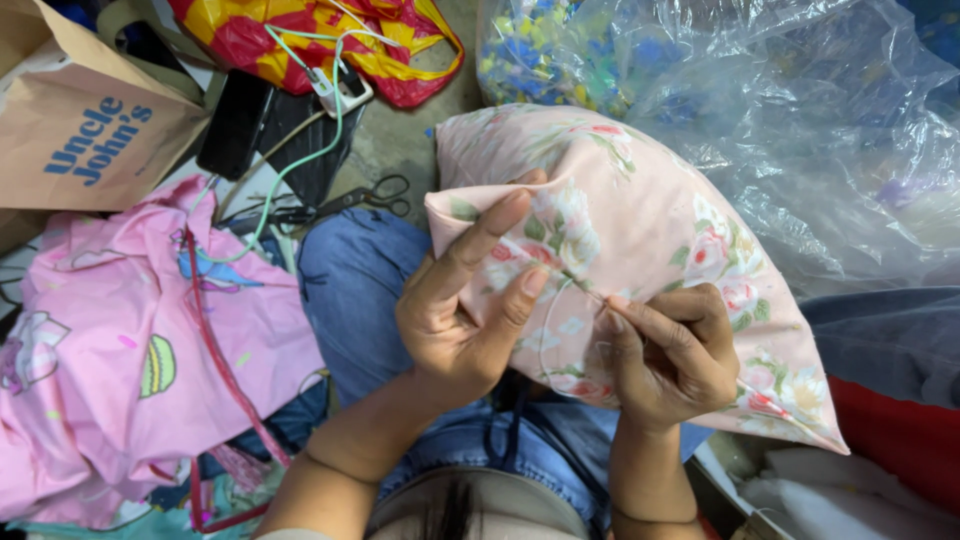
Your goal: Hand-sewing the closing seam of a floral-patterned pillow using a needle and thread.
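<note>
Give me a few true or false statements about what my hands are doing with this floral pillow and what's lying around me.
1. The left hand grips a corner of the pink floral pillow. True.
2. The right hand holds the scissors. False: the scissors lie on the floor, untouched; the right hand pinches at the pillow's seam.
3. A brown paper bag sits at upper left. True.
4. The pink cloth lying at the left is plain blue. False: it is pink with cartoon prints.
5. A clear plastic bag lies beyond the pillow. True.
</note>
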